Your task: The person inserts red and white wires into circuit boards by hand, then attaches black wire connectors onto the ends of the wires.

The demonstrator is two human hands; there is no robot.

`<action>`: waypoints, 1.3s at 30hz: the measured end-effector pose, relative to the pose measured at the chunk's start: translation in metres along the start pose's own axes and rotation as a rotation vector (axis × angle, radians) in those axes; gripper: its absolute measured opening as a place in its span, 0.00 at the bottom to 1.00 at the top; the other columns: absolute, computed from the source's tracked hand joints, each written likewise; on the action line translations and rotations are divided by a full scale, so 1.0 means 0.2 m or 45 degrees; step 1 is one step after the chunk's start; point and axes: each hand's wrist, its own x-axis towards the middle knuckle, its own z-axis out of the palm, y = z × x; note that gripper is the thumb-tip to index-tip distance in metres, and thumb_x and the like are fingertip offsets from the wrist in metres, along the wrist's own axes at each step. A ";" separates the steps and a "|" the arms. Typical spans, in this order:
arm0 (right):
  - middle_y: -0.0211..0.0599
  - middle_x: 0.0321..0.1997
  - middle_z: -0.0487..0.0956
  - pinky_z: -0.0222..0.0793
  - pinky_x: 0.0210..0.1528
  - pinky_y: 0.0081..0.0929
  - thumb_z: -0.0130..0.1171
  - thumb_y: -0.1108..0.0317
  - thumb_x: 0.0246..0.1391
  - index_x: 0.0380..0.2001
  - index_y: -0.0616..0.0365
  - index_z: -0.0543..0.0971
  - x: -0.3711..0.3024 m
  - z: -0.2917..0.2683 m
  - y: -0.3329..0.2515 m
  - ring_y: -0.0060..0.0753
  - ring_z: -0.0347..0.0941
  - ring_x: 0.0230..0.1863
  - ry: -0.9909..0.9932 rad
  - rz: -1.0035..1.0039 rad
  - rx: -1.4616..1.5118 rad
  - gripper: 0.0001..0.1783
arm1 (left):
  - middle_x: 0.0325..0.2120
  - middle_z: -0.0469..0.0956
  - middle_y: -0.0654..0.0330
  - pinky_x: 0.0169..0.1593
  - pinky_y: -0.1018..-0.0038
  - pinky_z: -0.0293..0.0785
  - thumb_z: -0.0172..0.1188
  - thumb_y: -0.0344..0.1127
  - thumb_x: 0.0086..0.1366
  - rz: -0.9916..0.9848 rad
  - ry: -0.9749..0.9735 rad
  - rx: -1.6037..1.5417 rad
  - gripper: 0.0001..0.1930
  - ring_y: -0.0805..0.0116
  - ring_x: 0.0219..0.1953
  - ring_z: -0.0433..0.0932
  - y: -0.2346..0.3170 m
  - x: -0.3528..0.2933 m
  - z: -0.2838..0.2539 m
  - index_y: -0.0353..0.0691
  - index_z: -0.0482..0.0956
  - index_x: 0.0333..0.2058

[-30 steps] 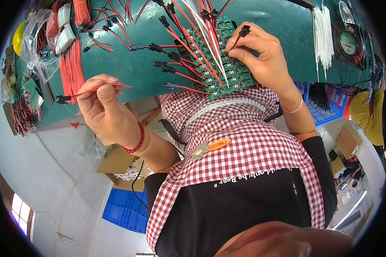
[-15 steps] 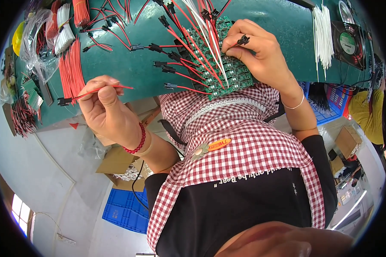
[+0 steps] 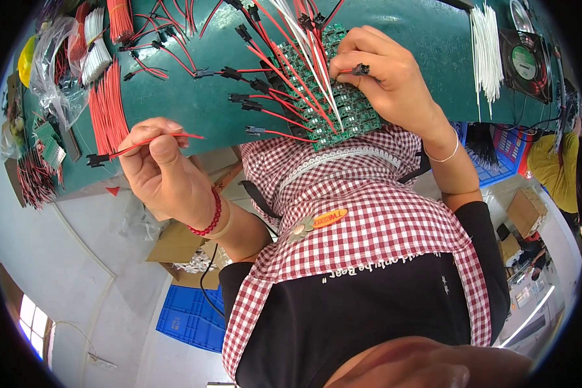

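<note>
My left hand (image 3: 168, 174) is closed in a pinch on a red wire lead (image 3: 130, 148) with a black plug at one end. The lead's other end sticks out to the right of the fingertips. Over the panel of green circuit boards (image 3: 350, 123), my right hand (image 3: 394, 81) pinches another lead; its black plug (image 3: 361, 69) points right, and its wire end is hidden behind the fingers. Several red-and-black leads (image 3: 284, 134) with black plugs fan out from the panel's left side. White wires (image 3: 333, 107) and more red ones lie across the boards.
On the green table (image 3: 194, 123), bundles of red wires (image 3: 107, 107) and white wires (image 3: 94, 48) lie at left beside a clear plastic bag (image 3: 55, 71). Loose leads (image 3: 174, 42) are scattered behind. White wires (image 3: 486, 55) and a black fan (image 3: 525, 64) sit at right.
My right hand has shifted slightly left, and the plug in it has tilted and moved a little. My left hand stays almost still with its lead.
</note>
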 end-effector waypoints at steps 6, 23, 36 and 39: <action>0.33 0.29 0.72 0.67 0.33 0.31 0.64 0.78 0.39 0.28 0.60 0.78 0.00 0.00 -0.04 0.37 0.69 0.32 -0.010 -0.080 -0.040 0.09 | 0.28 0.74 0.53 0.28 0.80 0.67 0.60 0.35 0.65 0.033 -0.066 -0.050 0.10 0.70 0.28 0.72 0.07 -0.03 0.05 0.34 0.71 0.35; 0.38 0.29 0.75 0.69 0.31 0.28 0.66 0.77 0.44 0.33 0.61 0.79 -0.05 -0.11 -0.29 0.35 0.72 0.29 -0.044 0.237 0.412 0.10 | 0.25 0.79 0.59 0.27 0.81 0.71 0.67 0.22 0.53 -0.107 -0.480 0.234 0.07 0.75 0.25 0.76 0.15 -0.11 0.39 0.32 0.76 0.29; 0.33 0.29 0.79 0.70 0.36 0.18 0.63 0.77 0.49 0.30 0.66 0.79 -0.13 -0.09 -0.15 0.21 0.74 0.30 0.221 0.537 0.562 0.05 | 0.27 0.81 0.51 0.37 0.64 0.74 0.62 0.48 0.58 -0.131 -0.192 1.730 0.18 0.52 0.32 0.80 -0.33 0.33 0.04 0.36 0.81 0.32; 0.33 0.29 0.80 0.70 0.36 0.19 0.63 0.76 0.50 0.29 0.67 0.80 -0.12 -0.07 -0.11 0.22 0.75 0.31 0.187 0.527 0.500 0.04 | 0.27 0.81 0.50 0.38 0.60 0.75 0.62 0.50 0.57 -0.141 -0.261 1.834 0.19 0.49 0.32 0.80 -0.35 0.32 0.04 0.37 0.81 0.27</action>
